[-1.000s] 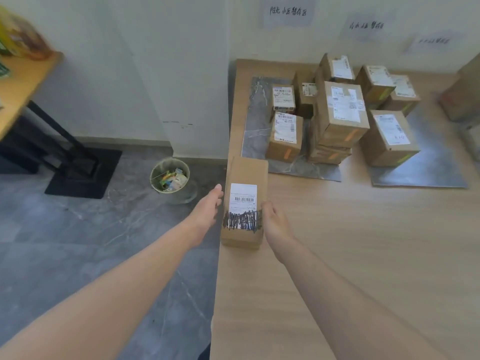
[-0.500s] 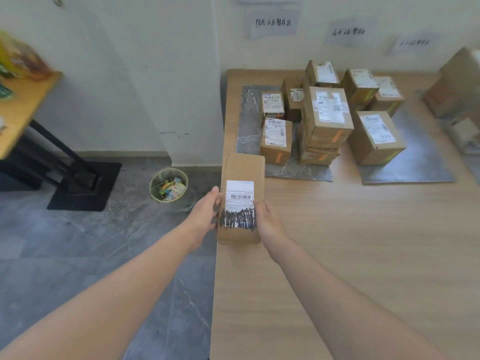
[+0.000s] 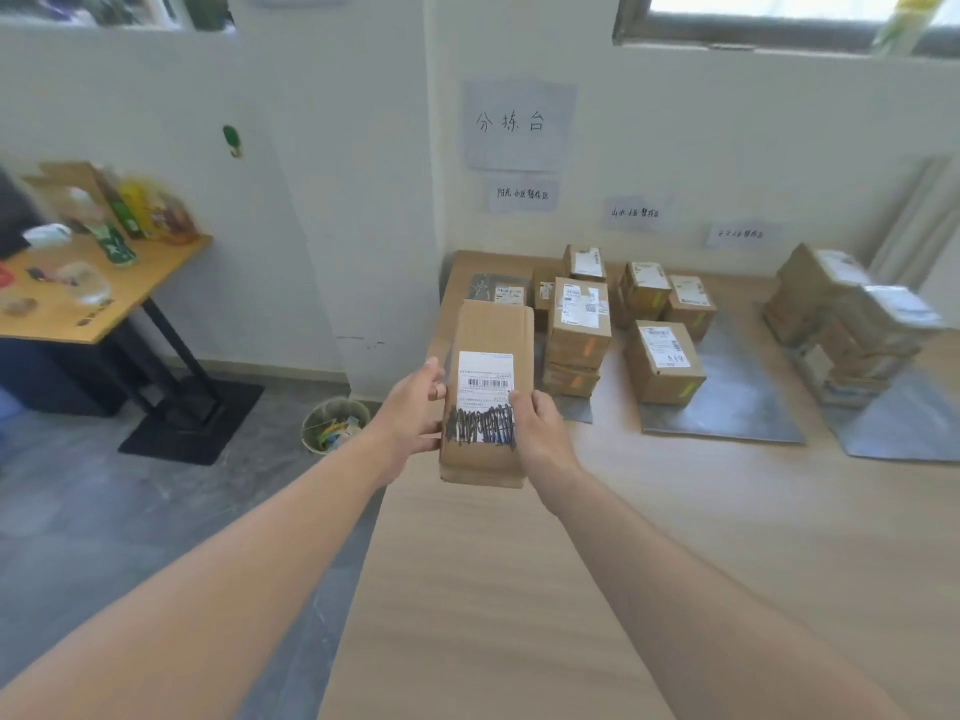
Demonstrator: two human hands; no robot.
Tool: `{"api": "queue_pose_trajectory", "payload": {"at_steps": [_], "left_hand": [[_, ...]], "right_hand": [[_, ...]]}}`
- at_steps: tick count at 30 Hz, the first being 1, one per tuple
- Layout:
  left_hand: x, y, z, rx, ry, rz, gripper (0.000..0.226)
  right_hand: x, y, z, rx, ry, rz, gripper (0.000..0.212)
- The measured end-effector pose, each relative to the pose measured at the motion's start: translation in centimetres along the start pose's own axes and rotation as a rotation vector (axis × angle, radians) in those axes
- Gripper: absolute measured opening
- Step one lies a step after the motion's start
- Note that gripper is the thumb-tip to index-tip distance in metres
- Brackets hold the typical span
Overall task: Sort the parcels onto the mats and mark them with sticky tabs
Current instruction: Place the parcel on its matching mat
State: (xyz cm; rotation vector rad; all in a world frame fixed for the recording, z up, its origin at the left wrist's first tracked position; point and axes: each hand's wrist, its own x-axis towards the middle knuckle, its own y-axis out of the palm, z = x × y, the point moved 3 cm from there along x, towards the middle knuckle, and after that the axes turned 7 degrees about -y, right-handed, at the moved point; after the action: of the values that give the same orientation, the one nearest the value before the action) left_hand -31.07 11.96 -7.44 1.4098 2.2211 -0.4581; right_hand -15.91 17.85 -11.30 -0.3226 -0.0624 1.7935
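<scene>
Left hand (image 3: 415, 407) and right hand (image 3: 540, 428) grip the parcel (image 3: 493, 324) by its sides at frame centre, label (image 3: 485, 374) up, likely to read it before choosing a mat (image 3: 727, 407) at centre right.

Looks like a parcel-sorting room: labelled cardboard parcels (image 3: 579, 324) stacked on grey mats (image 3: 737, 402) under handwritten signs (image 3: 519, 124) on the wall (image 3: 727, 148).

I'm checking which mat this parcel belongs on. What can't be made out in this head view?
Head view:
The label on the held parcel: lower lines scribbled over in black, remaining print too small.
The leftmost mat: mostly hidden behind the held parcel and stacked boxes.
The rightmost stack: blurred near the frame edge, labels unreadable.
The left hand and right hand: fingers beneath the parcel hidden by it.
</scene>
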Motion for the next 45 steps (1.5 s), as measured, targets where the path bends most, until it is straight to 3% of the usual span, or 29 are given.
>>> {"api": "queue_pose_trajectory", "payload": {"at_steps": [3,9,18,26,30,34,45], "left_hand": [[-3.6,2.5,-0.3,-0.035,0.048,0.005,0.037],[-8.6,6.3,-1.6,-0.066,0.115,0.036,0.041],[-11.8,9.5,-4.5,0.100,0.238,0.116,0.036],[-12.5,14.7,-3.7,0.176,0.233,0.208,0.035],[-13.7,19.4,-3.0,0.193,0.227,0.252,0.049],[-14.7,25.5,-1.8,0.160,0.226,0.244,0.034],[-16.0,45.2,3.9,0.087,0.134,0.139,0.036]], "right_hand": [[-2.1,-3.5,1.7,-0.026,-0.057,0.009,0.023],[-5.6,-8.8,4.4,-0.067,-0.154,-0.020,0.035],[-8.5,-13.3,7.2,-0.041,-0.179,-0.116,0.032],[-10.4,-18.9,4.7,0.037,-0.130,-0.226,0.028],[-10.1,-23.1,3.3,0.042,-0.136,-0.237,0.033],[-9.6,-28.7,1.1,0.019,-0.152,-0.205,0.028],[-7.3,-47.6,-7.8,-0.014,-0.080,-0.085,0.027]]}}
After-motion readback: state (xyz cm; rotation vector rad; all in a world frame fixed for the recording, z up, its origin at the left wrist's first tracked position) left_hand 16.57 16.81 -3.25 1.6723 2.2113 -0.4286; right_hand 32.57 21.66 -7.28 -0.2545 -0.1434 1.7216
